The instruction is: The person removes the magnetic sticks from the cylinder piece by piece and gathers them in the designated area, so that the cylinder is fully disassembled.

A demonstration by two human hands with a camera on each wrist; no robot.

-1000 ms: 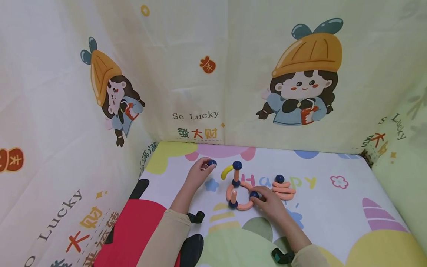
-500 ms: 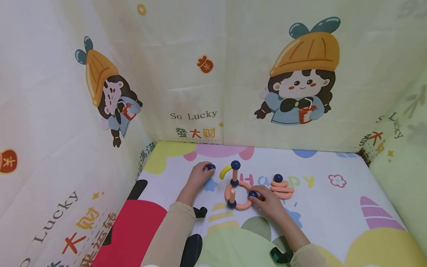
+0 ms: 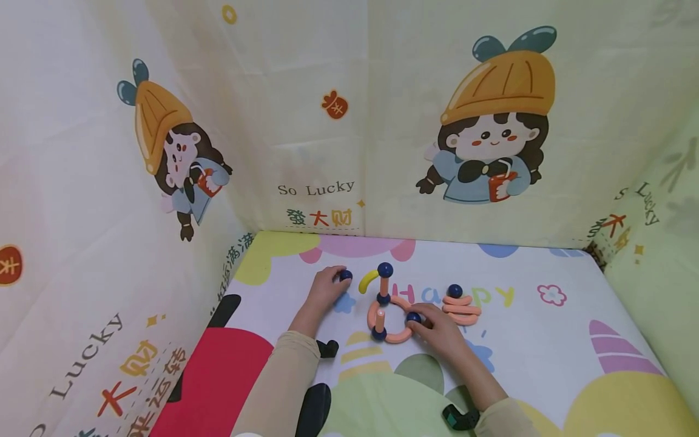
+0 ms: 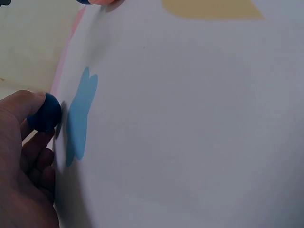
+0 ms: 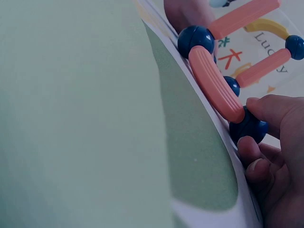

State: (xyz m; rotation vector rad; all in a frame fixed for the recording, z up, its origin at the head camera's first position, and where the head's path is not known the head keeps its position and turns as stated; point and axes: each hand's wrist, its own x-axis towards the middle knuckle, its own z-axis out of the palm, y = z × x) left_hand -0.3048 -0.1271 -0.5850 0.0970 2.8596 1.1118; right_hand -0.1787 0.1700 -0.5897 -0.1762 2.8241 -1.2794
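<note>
My left hand [image 3: 322, 291] pinches a loose dark blue ball [image 4: 47, 114] between thumb and fingers, at or just above the table. To its right stands a magnetic-stick build: a ring of curved pink rods [image 3: 401, 335] joined by blue balls. Two straight pink rods rise from it. The farther rod carries a blue ball [image 3: 384, 270] on top, with a curved yellow rod [image 3: 368, 281] sticking out leftward. The nearer upright rod [image 3: 380, 320] has a bare top. My right hand [image 3: 439, 328] pinches the ring's right-hand ball [image 5: 249, 127]; its palm is partly out of view.
Right of the build lie several pink rods [image 3: 462, 311] with a blue ball [image 3: 455, 291] behind them. A printed cloth covers the table [image 3: 535, 352]. Patterned curtains [image 3: 306, 139] close off the back and both sides.
My left hand has come slightly down toward the table with its ball, and a white strip seen by its fingers is now out of sight. My right hand keeps its hold on the ring.
</note>
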